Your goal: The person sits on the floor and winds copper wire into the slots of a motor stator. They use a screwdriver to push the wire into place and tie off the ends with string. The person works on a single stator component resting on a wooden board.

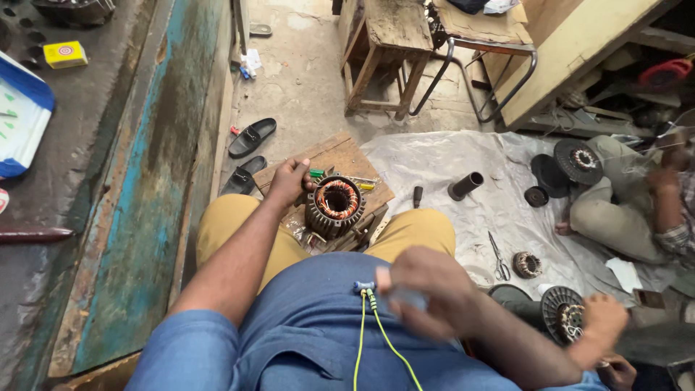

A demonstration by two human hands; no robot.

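Observation:
A round motor stator [334, 206] with copper windings stands on a small wooden board [340, 156] between my knees. My left hand [292, 181] grips its left rim, fingers curled over the top edge, next to a small green piece [316, 174]. My right hand [428, 291] is blurred, close to my chest, with its fingers curled around a small pale object that I cannot make out. A yellow-green cord [365, 333] hangs down my blue shirt beside it.
A grey sheet [463, 156] on the floor holds scissors [499, 259], a black tube [465, 185], a small winding [528, 264] and dark discs [578, 161]. A seated co-worker [622, 206] is at right; another hand [604, 318] holds a round part. A wooden stool [384, 54], sandals [252, 137] and a worn bench [145, 181] are nearby.

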